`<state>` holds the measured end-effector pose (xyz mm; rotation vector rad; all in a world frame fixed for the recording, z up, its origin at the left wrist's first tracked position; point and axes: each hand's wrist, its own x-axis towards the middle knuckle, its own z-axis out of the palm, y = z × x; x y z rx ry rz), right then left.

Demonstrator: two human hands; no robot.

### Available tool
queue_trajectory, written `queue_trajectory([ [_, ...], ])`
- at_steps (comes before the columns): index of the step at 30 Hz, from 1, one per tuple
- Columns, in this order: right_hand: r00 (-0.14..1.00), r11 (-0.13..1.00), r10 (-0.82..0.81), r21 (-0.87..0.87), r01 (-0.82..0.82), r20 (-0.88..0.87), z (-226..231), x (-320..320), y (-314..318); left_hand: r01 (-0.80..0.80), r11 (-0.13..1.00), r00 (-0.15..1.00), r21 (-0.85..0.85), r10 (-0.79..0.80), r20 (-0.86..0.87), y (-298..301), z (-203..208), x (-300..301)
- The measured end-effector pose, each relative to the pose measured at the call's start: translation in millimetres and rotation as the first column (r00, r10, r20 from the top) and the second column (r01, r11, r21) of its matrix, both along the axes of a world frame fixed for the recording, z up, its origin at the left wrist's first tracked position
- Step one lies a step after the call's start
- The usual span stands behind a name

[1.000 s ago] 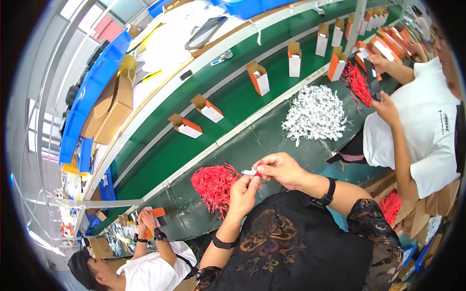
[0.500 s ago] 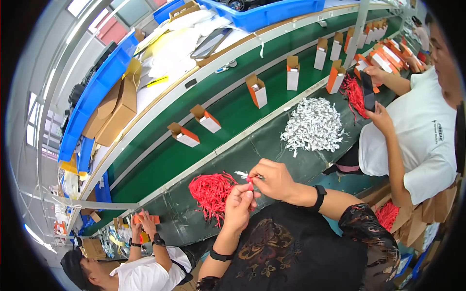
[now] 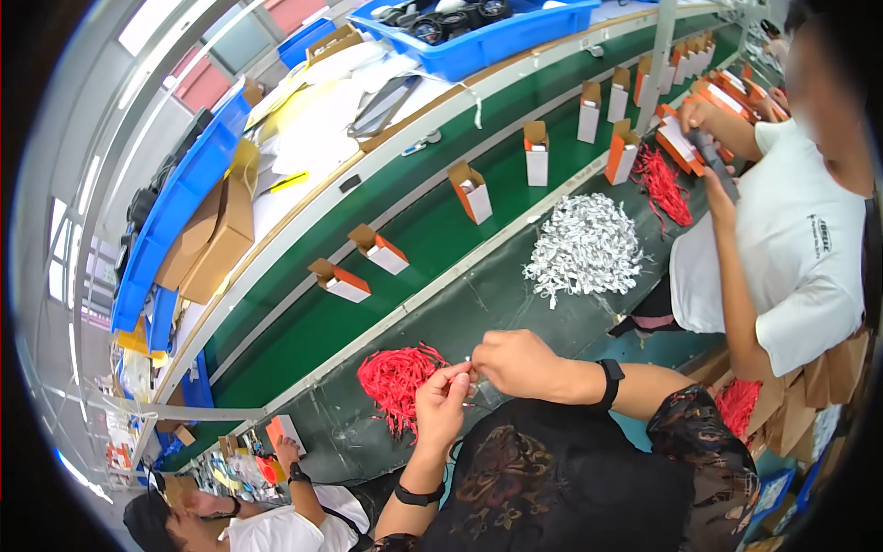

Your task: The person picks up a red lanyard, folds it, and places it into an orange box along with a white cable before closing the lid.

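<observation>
My left hand [image 3: 441,402] and my right hand [image 3: 521,364] meet fingertip to fingertip above the dark work surface [image 3: 501,290]. Both are closed in a pinch. Between them only a tiny pale bit shows; the fingers hide the rest of what they hold. Just left of my left hand lies a heap of red cords [image 3: 397,382]. Beyond my right hand, farther off, a pile of small white looped pieces [image 3: 586,244] is spread out.
A green conveyor belt [image 3: 418,248] runs past, carrying open orange-and-white boxes [image 3: 471,193]. Above it, a shelf holds blue trays [image 3: 460,57] and a brown carton [image 3: 216,230]. One co-worker [image 3: 782,239] at right handles a dark object; another [image 3: 294,515] at lower left touches an orange-and-white box [image 3: 285,431].
The red and white pieces seen at my fingertips are now mostly hidden as my hands close together. My view has shifted slightly. The lower-left co-worker's hands have moved apart.
</observation>
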<state>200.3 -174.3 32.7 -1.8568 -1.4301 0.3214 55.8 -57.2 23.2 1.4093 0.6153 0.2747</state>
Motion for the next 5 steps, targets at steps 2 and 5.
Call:
queue_trajectory([
  [2, 0.986, 0.967, -0.148, 0.196, 0.161, -0.076, -9.8, 0.9, 8.6, -0.083, 0.973, 0.984, -0.214, 0.115, 0.139, 0.5, -9.7, -0.8],
  [5, 0.756, 0.938, -0.058, 0.223, 0.265, -0.652, -11.5, -7.4, 17.4, 0.192, 0.714, 0.866, -0.673, 0.2, 0.459, 7.6, -37.6, -5.2],
])
